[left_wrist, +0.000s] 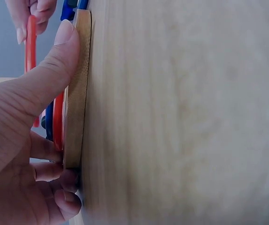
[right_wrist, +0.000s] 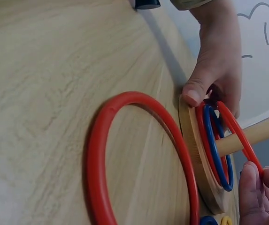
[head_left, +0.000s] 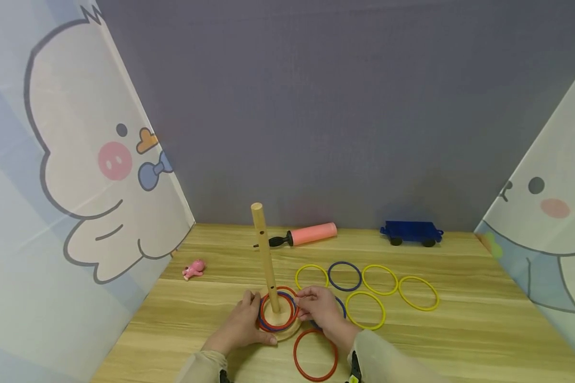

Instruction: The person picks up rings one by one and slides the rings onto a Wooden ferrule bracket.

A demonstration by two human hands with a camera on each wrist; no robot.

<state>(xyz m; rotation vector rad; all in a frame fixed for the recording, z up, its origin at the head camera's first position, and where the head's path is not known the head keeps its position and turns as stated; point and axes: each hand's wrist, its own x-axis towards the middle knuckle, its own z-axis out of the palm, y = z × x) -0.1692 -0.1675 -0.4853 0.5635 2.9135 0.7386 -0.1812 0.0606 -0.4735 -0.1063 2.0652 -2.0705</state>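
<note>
A wooden peg (head_left: 264,250) rises from a round wooden base (head_left: 287,335) on the table. My left hand (head_left: 241,325) grips the left side of this base, thumb at its near edge and fingers around the far side, as the left wrist view shows. Between the thumb and fingers of my right hand (head_left: 322,308) is the edge of a red ring (right_wrist: 238,127), which encircles the peg and tilts above the base. Under it, a blue ring (right_wrist: 211,140) and another red ring (left_wrist: 57,122) lie around the peg's foot.
One red ring (head_left: 316,379) lies flat in front of the base. Several yellow rings (head_left: 385,314) and blue rings (head_left: 347,290) spread to the right. Farther back are a pink hand pump (head_left: 313,234) and a blue toy wagon (head_left: 412,231); a pink figurine (head_left: 194,268) lies left.
</note>
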